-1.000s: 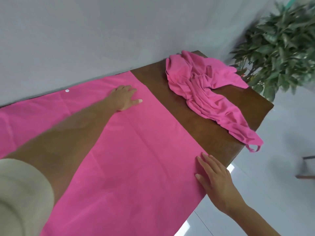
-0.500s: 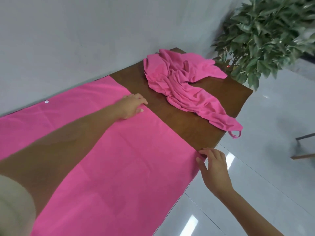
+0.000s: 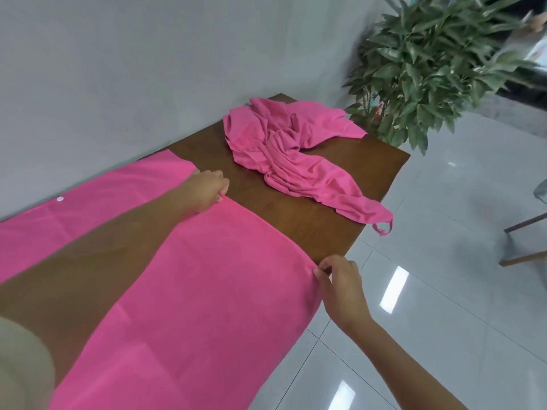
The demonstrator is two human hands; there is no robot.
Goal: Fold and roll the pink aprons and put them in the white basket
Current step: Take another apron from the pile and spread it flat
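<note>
We see a pink apron [image 3: 183,279] spread flat over the near part of the brown table [image 3: 349,184], its right edge lifted a little where both hands pinch it. The left hand [image 3: 207,189] grips that edge toward the back, the right hand [image 3: 340,285] at the table's front edge. A second, crumpled apron [image 3: 290,155] lies at the far right corner, beside a leafy plant [image 3: 429,63].
</note>
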